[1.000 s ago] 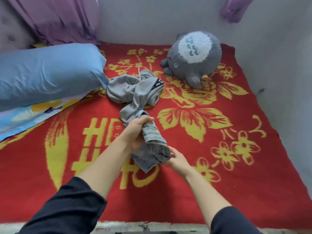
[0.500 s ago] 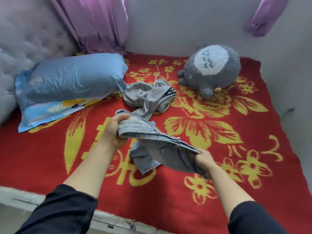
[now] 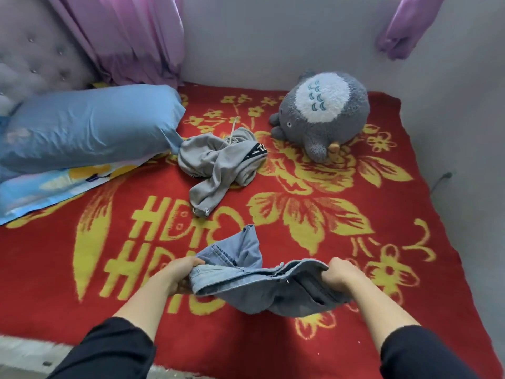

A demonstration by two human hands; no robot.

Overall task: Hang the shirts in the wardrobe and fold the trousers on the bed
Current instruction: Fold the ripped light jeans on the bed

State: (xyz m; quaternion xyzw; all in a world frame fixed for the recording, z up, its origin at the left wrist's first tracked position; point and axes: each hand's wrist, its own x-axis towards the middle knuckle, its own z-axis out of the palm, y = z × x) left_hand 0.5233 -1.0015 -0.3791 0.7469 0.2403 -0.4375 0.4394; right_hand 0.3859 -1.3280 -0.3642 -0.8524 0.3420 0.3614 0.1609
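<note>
A person standing at the near edge of the bed holds a pair of denim trousers stretched between both hands, just above the red and yellow blanket. The left hand is clenched round one end of what looks like the waistband, and the right hand grips the other end with its fingers curled into the cloth. The middle of the garment sags between the two grips, and a fold of leg stands up behind it. The denim reads as soft but weighty: it droops under its own load, creases easily and will not slide out of a firm hold. It is not fragile, and its seams and band are the stiffest parts. The waistband corners look like the right places to hold it, since from there the legs can be shaken out and laid flat for folding. Further up the bed, well apart from the hands, a crumpled grey garment with a drawstring lies just beside a blue pillow. It is probably lighter and limper than the denim, and appears not yet folded. A round grey plush toy sits near the far wall, and a purple curtain hangs behind the pillow.
</note>
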